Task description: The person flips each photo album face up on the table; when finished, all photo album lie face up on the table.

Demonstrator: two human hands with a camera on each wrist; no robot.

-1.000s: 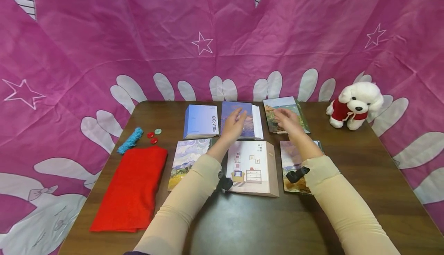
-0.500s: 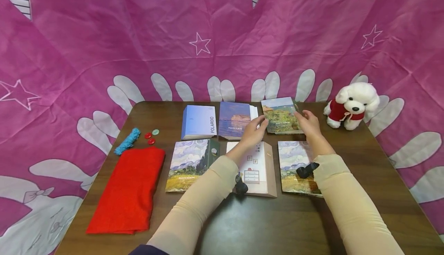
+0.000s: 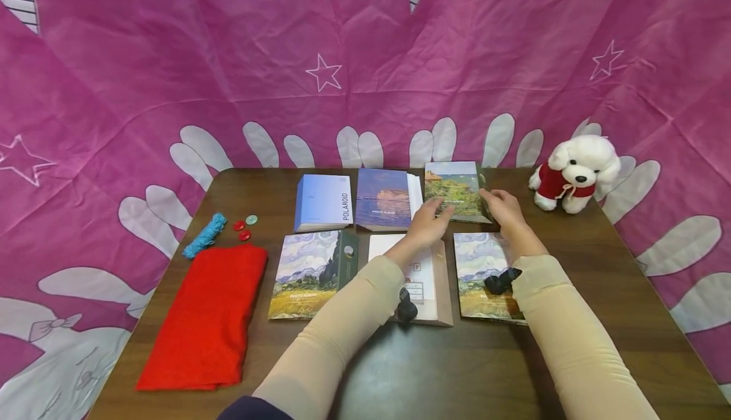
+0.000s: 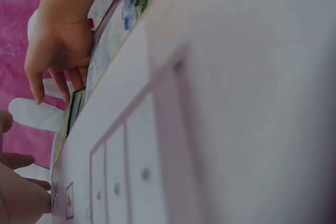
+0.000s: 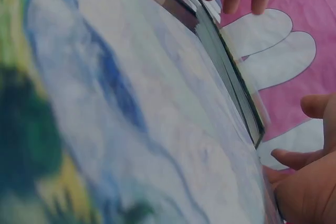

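Note:
In the head view, a photo album with a garden painting on its cover (image 3: pixel 451 191) lies at the back right of two rows of albums. My left hand (image 3: pixel 427 226) is at its front left corner, fingers extended and fingertips overlapping the cover's lower edge. At its right side is my right hand (image 3: pixel 507 213), with loosely extended fingertips right at the spine. Under my left wrist lies a white album with a furniture drawing (image 3: pixel 422 271). My right wrist is over a wheat-field photo album (image 3: pixel 476 274). Each wrist view shows the opposite hand with fingers spread and relaxed.
A blue Polaroid album (image 3: pixel 324 199), a seascape album (image 3: pixel 384 199) and another wheat-field album (image 3: pixel 305 274) lie left of the hands. Further left are a red cloth (image 3: pixel 205 318), blue yarn (image 3: pixel 205 236) and several buttons (image 3: pixel 245 235). A white plush dog (image 3: pixel 577 169) sits back right.
Both hands have shifted right, the left from over the seascape album, the right to the garden album's right side. The garden album has turned slightly and sits squarer to the row.

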